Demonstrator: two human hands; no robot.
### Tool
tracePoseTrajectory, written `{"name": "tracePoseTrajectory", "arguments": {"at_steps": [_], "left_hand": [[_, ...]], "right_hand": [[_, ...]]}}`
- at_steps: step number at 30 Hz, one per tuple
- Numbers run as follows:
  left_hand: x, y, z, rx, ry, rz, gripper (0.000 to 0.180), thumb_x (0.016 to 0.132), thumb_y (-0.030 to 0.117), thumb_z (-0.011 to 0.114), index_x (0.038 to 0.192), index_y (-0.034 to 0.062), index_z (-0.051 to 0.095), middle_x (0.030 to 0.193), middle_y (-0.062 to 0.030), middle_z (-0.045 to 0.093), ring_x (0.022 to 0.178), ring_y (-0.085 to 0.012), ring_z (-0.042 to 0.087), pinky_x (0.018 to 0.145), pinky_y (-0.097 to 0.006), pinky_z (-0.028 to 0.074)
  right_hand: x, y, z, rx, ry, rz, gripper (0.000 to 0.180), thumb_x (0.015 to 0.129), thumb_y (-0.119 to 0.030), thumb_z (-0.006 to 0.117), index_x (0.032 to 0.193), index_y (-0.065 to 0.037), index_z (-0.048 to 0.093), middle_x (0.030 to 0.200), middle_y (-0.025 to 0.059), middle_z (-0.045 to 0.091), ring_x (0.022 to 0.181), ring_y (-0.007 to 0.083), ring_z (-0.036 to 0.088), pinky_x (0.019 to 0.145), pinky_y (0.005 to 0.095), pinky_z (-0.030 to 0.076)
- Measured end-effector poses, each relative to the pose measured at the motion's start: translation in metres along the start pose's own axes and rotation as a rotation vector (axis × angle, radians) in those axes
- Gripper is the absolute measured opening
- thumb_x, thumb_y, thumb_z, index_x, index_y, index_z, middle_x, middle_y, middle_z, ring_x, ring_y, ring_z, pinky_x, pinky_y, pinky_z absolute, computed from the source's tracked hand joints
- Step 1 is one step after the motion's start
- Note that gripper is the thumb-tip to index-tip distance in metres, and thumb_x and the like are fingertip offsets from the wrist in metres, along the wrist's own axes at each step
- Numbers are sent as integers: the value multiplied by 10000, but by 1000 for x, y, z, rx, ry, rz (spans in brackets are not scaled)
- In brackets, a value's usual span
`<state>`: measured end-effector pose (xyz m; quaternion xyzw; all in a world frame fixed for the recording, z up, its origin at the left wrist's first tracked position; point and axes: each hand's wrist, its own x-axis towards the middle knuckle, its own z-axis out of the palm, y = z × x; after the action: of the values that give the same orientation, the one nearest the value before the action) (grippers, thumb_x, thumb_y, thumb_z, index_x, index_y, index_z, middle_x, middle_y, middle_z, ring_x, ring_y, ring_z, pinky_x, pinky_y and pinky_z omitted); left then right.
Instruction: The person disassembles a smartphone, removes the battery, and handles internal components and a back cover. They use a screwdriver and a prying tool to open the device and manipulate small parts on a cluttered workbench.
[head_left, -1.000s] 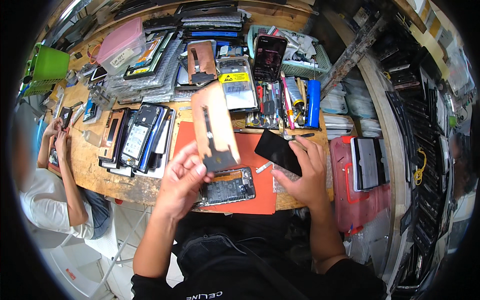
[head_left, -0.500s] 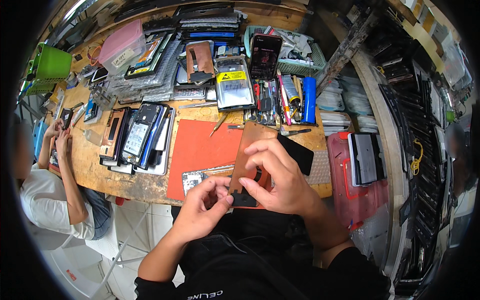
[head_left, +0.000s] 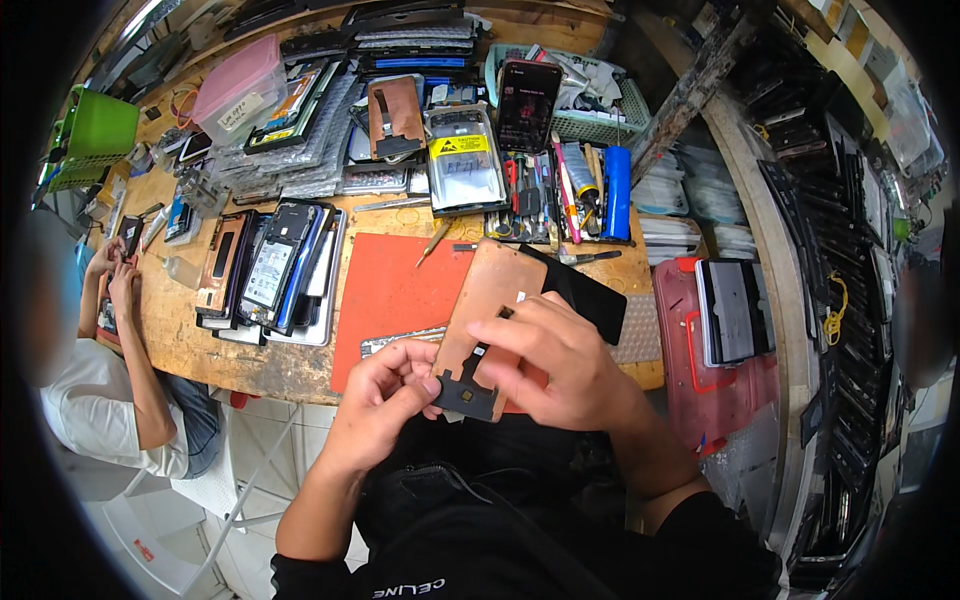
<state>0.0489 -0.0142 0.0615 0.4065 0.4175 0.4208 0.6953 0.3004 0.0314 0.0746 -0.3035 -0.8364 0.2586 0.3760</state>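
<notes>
My left hand (head_left: 385, 405) grips a phone screen (head_left: 488, 285) by its lower left corner, thumb on top. The screen's copper-coloured back faces up and it tilts to the right. A black flex cable (head_left: 478, 352) runs along that back to a wider black piece at the lower end. Over the right side of the screen is my right hand (head_left: 570, 365), thumb and forefinger apart beside the cable; its thumb is smeared by motion. Under the screen a phone frame (head_left: 400, 340) shows in part on the orange mat (head_left: 390, 285). A black phone screen (head_left: 590, 300) lies behind my right hand.
Stacked phone parts (head_left: 280, 260) stand left of the mat. Behind it are a phone (head_left: 527, 105) propped upright, a tool holder (head_left: 530, 195) and a blue cylinder (head_left: 617, 195). A red case (head_left: 710, 400) is at the right. Another person (head_left: 120, 390) works at the far left.
The phone screen has turned its back more toward me and tilted right, showing the flex cable. My left hand has shifted left, and my right fingers have come lower over the cable.
</notes>
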Motion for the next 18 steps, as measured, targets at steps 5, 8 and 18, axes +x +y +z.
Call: {"name": "tracePoseTrajectory", "arguments": {"at_steps": [5, 8, 18], "left_hand": [[5, 2, -10, -307, -37, -64, 263, 1045, 85, 642, 1275, -43, 644, 1027, -67, 749, 823, -109, 688, 727, -246, 562], [3, 12, -8, -267, -66, -53, 327, 1041, 114, 651, 1314, -66, 633, 1008, -76, 743, 842, -125, 694, 752, -263, 556], [-14, 7, -51, 1328, 16, 364, 939, 749, 314, 937, 1562, 71, 535, 1396, -162, 603, 1328, -415, 525, 1155, -500, 404]], "right_hand": [[11, -16, -7, -170, -104, -149, 554, 820, -265, 896, 1328, -115, 730, 1070, 56, 697, 1076, 266, 678, 975, 437, 461], [7, -2, 6, -234, -16, -245, 473, 819, -225, 840, 1273, -123, 753, 1137, 47, 692, 1134, 262, 673, 985, 455, 463], [13, 31, -25, 860, -246, 165, 272, 966, 44, 710, 1235, 5, 721, 1090, 113, 749, 1061, 209, 708, 940, 342, 544]]}}
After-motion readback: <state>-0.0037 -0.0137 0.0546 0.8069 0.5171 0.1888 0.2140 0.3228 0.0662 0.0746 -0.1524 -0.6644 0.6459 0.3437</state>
